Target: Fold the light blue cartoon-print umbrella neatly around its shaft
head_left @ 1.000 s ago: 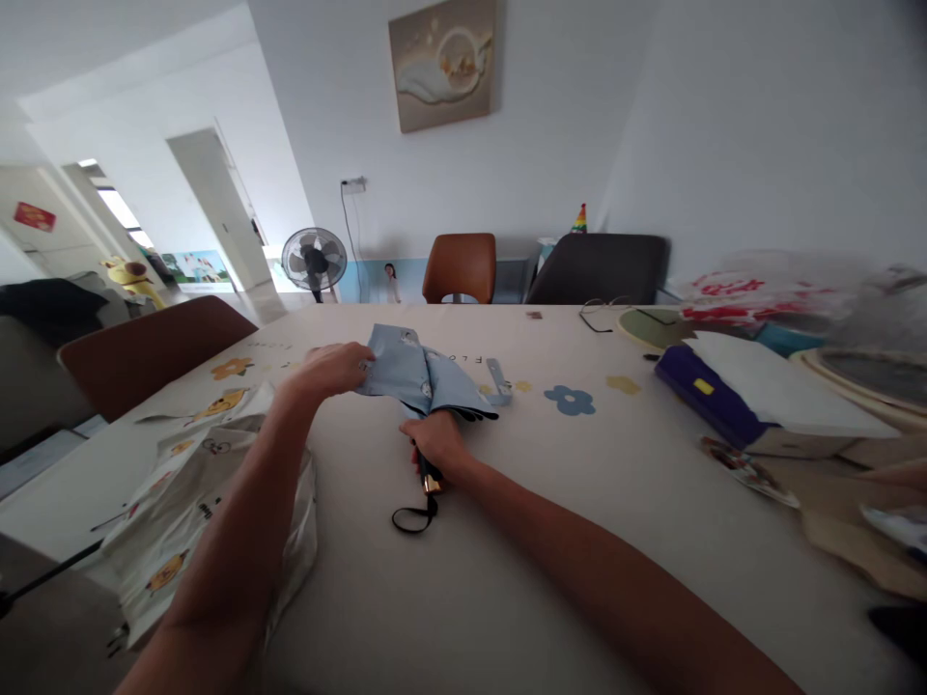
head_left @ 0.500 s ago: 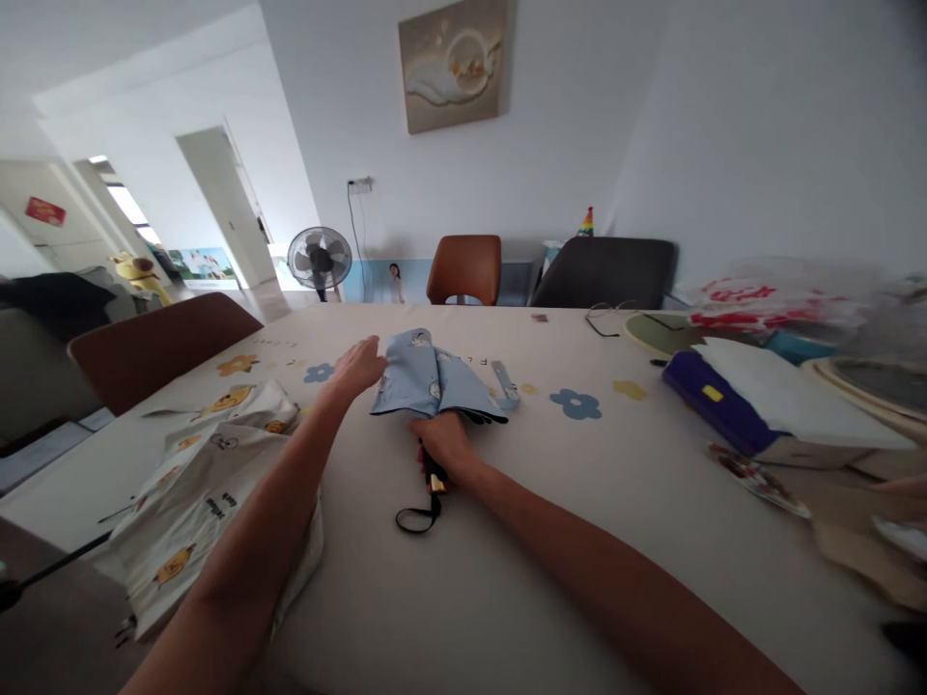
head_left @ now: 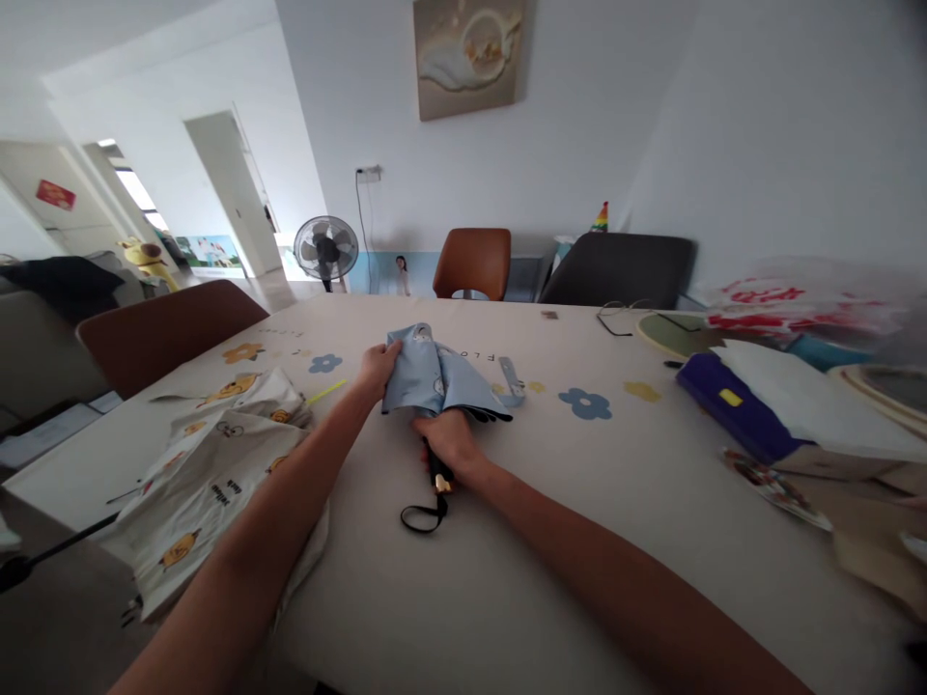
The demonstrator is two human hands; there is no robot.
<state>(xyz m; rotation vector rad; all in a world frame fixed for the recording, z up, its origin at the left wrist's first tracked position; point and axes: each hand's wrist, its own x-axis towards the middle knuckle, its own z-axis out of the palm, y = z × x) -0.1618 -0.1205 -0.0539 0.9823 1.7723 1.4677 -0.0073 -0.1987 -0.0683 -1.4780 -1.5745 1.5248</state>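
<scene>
A light blue folding umbrella (head_left: 415,379) with small printed figures lies on the table, its canopy loosely folded and pointing away from me. My right hand (head_left: 450,441) is wrapped round it at the upper end of the black handle, under the canopy's dark lower edge. Below that hand the handle's gold part and a black wrist loop show. My left hand (head_left: 379,369) has its fingers closed on the canopy's left edge. The umbrella's blue strap (head_left: 511,379) sticks out flat to the right of the canopy.
On the left lies a cream cloth umbrella (head_left: 217,473) with yellow duck prints. A purple case (head_left: 735,410), a plastic bag (head_left: 803,294) and a round hoop (head_left: 673,334) are on the right. Glasses (head_left: 615,319) rest near the far edge. Chairs stand around the table (head_left: 579,569).
My left hand has closed on the canopy's left edge; before, its fingers were stretched out beside it. The right hand keeps its hold. The view has shifted slightly.
</scene>
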